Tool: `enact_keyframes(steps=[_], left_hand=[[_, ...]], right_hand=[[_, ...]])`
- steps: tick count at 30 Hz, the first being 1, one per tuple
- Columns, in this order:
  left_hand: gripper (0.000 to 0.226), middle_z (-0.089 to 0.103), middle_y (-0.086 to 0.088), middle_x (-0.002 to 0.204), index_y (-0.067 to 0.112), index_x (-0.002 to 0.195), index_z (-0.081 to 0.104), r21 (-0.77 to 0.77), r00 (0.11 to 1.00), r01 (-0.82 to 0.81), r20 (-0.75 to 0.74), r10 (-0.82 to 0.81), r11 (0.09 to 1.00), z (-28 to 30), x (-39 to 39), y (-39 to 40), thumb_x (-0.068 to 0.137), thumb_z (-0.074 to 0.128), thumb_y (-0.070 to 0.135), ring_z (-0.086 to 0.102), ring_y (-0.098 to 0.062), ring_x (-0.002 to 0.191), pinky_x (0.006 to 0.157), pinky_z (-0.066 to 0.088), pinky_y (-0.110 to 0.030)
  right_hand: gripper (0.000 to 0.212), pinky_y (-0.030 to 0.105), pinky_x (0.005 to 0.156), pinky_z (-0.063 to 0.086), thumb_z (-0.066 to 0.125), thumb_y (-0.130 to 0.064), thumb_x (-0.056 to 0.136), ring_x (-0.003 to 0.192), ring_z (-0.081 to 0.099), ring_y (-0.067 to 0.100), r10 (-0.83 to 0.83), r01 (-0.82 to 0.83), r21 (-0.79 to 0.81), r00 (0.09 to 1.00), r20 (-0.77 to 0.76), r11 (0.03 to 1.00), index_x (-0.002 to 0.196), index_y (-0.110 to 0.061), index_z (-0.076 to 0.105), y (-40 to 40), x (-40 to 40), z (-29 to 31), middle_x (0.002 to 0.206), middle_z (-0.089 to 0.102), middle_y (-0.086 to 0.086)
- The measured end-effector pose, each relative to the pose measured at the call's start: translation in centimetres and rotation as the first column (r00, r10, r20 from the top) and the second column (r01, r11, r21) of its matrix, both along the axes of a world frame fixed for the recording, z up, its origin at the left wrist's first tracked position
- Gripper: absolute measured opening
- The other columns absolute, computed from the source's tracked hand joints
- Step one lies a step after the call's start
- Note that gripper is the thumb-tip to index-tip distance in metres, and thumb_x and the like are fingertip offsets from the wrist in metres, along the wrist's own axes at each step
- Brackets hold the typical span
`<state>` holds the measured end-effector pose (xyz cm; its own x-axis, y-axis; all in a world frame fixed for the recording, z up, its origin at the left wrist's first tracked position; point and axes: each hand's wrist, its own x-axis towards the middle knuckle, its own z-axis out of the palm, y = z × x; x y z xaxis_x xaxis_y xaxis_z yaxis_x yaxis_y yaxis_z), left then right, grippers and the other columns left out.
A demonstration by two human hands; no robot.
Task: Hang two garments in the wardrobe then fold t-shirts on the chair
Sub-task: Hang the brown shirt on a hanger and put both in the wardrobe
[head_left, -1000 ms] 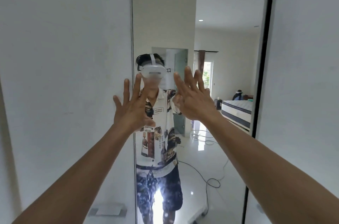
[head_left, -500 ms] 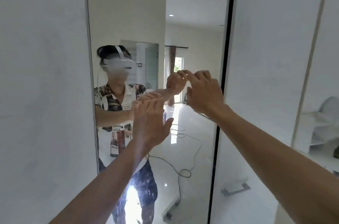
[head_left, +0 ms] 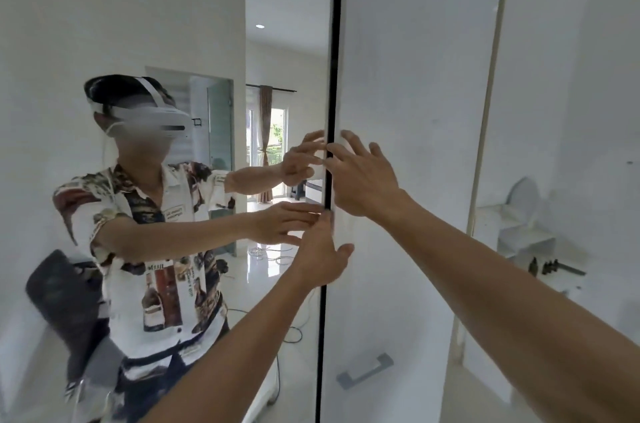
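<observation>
Wardrobe (head_left: 408,111) fills my view — its mirrored door (head_left: 173,24) and a white door meet at a dark seam. My left hand (head_left: 320,258), nearer, has straight fingers touching the mirror's edge at that seam; my right hand (head_left: 363,180) reaches above it, fingers spread and relaxed, gripping nothing.

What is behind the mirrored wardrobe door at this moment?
Nothing inside shows. The mirrored door and white door meet at a dark seam, where the left hand and right hand rest; the interior is covered.
</observation>
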<state>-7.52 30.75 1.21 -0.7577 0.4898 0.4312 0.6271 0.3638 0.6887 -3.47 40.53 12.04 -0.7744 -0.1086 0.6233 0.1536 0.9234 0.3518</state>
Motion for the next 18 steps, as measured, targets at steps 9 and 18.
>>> enact_keyframes(steps=[9, 18], left_hand=[[0.034, 0.062, 0.007, 0.097, 0.011, 0.123, 0.053, 0.225, 0.995, -0.014, 0.099, -0.008, 0.974, 0.8, 0.6, 1.6, 0.093, 0.067, 0.012, 0.06, -0.007, 0.089, 0.078, 0.05, -0.021], [0.027, 0.068, 0.01, 0.097, 0.02, 0.108, 0.062, 0.239, 0.951, 0.282, 0.058, -0.303, 0.929, 0.2, 6.5, 2.8, 0.086, 0.077, 0.02, 0.065, -0.004, 0.089, 0.078, 0.052, -0.016]], right_hand=[[0.022, 0.058, 0.113, 0.026, 0.059, -0.018, 0.085, 0.148, 0.027, 0.032, 0.025, 0.014, 0.208, 0.983, -0.182, 0.978, 0.103, -0.01, 0.069, 1.4, 1.0, 0.4, 0.131, 0.062, 0.01], [0.021, 0.062, 0.117, 0.021, 0.062, -0.025, 0.087, 0.138, 0.042, 0.034, -0.151, 0.221, 0.212, 0.941, -0.302, 0.952, 0.1, -0.013, 0.073, 3.0, 7.2, 0.8, 0.121, 0.067, 0.012]])
